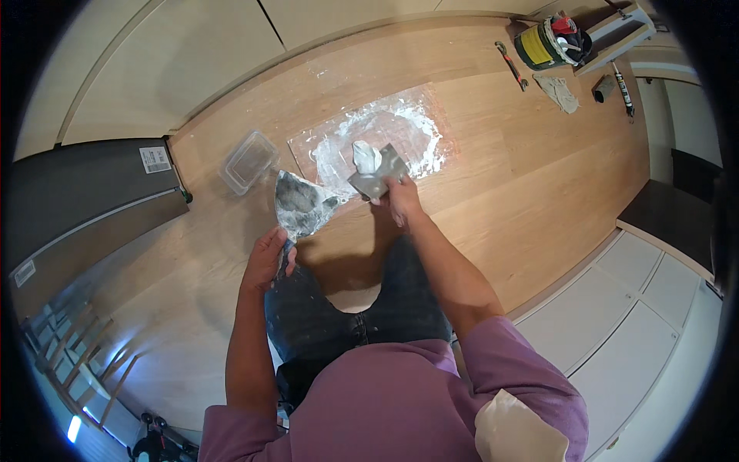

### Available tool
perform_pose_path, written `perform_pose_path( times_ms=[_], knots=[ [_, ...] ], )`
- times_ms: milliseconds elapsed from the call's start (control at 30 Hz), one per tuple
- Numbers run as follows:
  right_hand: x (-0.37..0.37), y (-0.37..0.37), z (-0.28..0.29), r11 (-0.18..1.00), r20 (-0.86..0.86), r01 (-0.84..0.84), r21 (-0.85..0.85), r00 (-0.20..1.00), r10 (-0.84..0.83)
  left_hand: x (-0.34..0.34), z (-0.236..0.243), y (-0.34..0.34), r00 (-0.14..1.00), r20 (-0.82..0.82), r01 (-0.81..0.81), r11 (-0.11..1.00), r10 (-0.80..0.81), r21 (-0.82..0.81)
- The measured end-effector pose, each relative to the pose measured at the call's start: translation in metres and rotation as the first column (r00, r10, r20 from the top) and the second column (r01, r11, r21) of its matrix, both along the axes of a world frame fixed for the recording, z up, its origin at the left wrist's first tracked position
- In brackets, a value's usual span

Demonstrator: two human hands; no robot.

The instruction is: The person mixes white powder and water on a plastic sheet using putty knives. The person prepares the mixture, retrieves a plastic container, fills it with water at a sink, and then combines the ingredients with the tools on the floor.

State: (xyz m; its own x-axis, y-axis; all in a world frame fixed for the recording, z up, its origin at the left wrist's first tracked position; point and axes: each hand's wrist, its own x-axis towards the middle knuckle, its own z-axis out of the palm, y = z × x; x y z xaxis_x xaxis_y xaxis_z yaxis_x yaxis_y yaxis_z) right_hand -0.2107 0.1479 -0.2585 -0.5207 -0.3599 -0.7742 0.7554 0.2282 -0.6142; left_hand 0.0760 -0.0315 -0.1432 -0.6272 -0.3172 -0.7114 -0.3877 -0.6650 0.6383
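My left hand (269, 256) is closed round the handle of a putty knife (302, 202), whose wide blade is smeared with grey-white paste. In my right hand (402, 202) is a flat metal scraper (376, 183), gripped at its near edge. A lump of white putty (366, 157) sits at the scraper's far side; whether it rests on the metal or just beyond it I cannot tell. Under and beyond the tools lies a see-through sheet (327, 150) on the floor, with a thick ring of white paste (419, 127) spread over it. The two tools are close together, the putty knife left of the scraper.
A clear plastic tub (249, 163) stands left of the sheet. Far right are a bucket of tools (543, 46), a red-handled wrench (511, 66), a work glove (556, 92) and a sealant tube (622, 91). Cabinet doors (185, 58) line the far side; a dark box (96, 192) is at left.
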Motion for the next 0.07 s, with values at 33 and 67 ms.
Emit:
perform_pose_path(
  times_ms=[33, 67],
  knots=[
    [-0.007, -0.016, 0.002, 0.999, 0.002, -0.021, -0.024, 1.000, 0.021, 0.002, -0.001, 0.000, 1.000, -0.011, -0.009, 1.000, 0.009, 0.014],
    [-0.017, -0.028, 0.001, 0.984, -0.032, -0.176, 0.005, 0.984, 0.176, 0.005, 0.000, 0.000, 1.000, -0.017, -0.022, 0.999, 0.022, 0.024]
  ],
)
